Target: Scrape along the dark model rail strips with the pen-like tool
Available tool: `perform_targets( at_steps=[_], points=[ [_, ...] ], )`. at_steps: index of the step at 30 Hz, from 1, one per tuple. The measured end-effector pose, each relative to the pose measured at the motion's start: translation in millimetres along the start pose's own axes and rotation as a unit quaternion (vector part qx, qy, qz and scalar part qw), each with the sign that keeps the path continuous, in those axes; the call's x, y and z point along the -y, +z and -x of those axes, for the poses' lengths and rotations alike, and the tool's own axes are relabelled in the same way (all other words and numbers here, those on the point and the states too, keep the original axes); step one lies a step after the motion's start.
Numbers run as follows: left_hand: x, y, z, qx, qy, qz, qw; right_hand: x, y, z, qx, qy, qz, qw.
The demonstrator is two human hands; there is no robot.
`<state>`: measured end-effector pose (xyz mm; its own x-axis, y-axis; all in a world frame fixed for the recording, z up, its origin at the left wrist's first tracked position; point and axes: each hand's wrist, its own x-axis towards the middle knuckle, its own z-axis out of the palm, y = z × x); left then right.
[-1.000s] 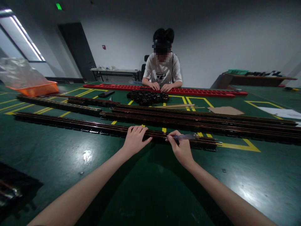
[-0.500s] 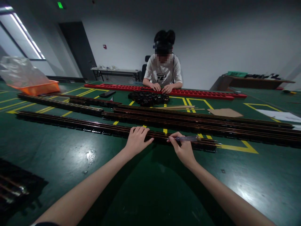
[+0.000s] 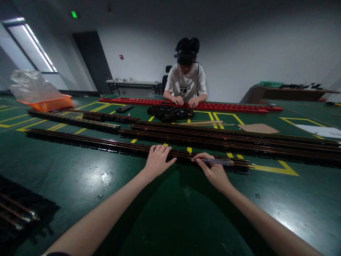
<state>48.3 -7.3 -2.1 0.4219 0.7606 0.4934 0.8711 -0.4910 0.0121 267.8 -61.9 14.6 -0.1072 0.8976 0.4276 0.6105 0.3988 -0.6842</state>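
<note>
My left hand [image 3: 157, 160] lies across the nearest long black rail [image 3: 87, 142], its fingers spread over the top and its thumb stretched out to the right. To the right of it, my right hand [image 3: 214, 172] pinches a screwdriver [image 3: 220, 162] with a clear handle. The screwdriver lies nearly level along the rail, its tip pointing left at the rail's top. Thin copper-coloured strips run the length of this rail and stick out at its right end. What the tip touches is too small to make out.
More black rails [image 3: 239, 144] lie just beyond. Behind them are a heap of black parts [image 3: 170, 113], thin strips [image 3: 202, 123], cardboard [image 3: 258, 128], a phone [image 3: 124, 108] and an orange basket [image 3: 54, 103]. A person [image 3: 186, 83] opposite works at a red frame [image 3: 229, 107]. Another rail piece [image 3: 23, 209] lies near left.
The whole view has shifted slightly, with everything a little further right and lower. Both hands keep about the same places on the rail, and the screwdriver stays in my right hand.
</note>
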Motion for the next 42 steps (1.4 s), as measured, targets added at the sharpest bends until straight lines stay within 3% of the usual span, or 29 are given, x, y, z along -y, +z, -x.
perform_targets(
  at_steps=[16,35,42],
  points=[
    [1.4,-2.2,0.6,0.005,0.005,-0.009,1.000,0.7,-0.4,1.5,-0.067,0.011,-0.060,0.996],
    [3.5,-2.0,0.6,0.002,0.009,-0.012,1.000,-5.9,-9.2,2.8,-0.143,0.015,-0.054,0.988],
    [3.6,-1.5,0.4,-0.003,0.012,-0.015,1.000,-6.8,-10.7,3.2,-0.116,0.005,-0.054,0.992]
  ],
)
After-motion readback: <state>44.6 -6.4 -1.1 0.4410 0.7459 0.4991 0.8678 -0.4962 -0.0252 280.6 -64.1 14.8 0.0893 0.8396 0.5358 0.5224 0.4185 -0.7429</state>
